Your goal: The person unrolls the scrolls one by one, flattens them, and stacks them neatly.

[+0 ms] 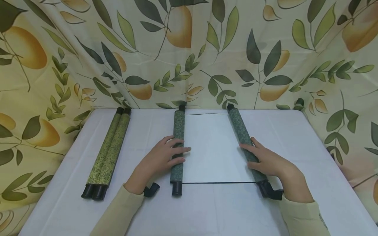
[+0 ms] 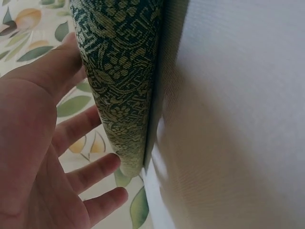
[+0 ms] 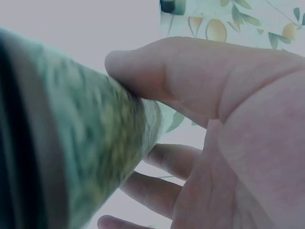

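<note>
Between two dark green patterned rollers of a scroll lies a stretch of white sheet [image 1: 215, 147] with thin dark lines at its far and near edges. My left hand [image 1: 160, 155] rests across the left roller [image 1: 178, 126], its fingers spread and the index tip reaching past it. In the left wrist view, thumb and fingertips lie along the brocade [image 2: 121, 71]. Over the tilted right roller [image 1: 240, 126] lies my right hand [image 1: 270, 160], index finger and thumb on top. The right wrist view shows the thumb [image 3: 143, 67] touching the roller's cloth [image 3: 105, 129]. Both rollers have black ends.
Two yellow-green patterned rolls [image 1: 109, 154] with black ends lie side by side at the left of the white-covered table [image 1: 295, 137]. A curtain [image 1: 218, 65] printed with fruit and leaves hangs behind. Black camera parts [image 1: 152, 190] sit at the wrists.
</note>
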A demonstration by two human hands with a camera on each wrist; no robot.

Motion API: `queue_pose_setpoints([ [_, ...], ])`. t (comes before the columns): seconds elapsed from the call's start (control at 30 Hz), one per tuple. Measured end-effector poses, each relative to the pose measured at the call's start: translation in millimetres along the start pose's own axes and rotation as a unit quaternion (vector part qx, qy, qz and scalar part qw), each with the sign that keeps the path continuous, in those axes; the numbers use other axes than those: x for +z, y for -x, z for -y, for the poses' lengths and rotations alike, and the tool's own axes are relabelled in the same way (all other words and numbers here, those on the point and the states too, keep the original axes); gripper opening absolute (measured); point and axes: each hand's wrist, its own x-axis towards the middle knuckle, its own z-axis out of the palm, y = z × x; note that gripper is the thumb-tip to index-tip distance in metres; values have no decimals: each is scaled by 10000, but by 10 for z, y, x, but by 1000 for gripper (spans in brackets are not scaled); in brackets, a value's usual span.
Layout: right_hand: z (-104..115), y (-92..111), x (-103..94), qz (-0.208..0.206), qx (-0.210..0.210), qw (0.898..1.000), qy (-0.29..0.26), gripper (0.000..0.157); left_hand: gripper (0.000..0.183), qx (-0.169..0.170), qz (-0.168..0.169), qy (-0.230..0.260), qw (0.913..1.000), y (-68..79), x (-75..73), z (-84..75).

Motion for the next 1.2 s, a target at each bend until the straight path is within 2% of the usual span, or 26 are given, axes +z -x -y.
queue_pose_setpoints([
  [0.23,-37,9,-14,-31,-13,10000,56,63,30,203,-112,-158,9996,-5,8,12],
  [0.53,-28,16,-12,-108,-9,9999,120,63,28,352,-201,-112,9991,18,7,33],
  [0.73,-46,-11,-28,-244,-25,9988,424,75,22,260,-290,-36,9992,2,5,55],
  [0.9,-55,-20,-36,-201,92,9990,376,72,19,147,-358,-156,9991,-10,19,75],
  [1.2,-74,-21,-32,-143,26,9993,338,71,14,303,-459,-15,9985,0,27,87],
])
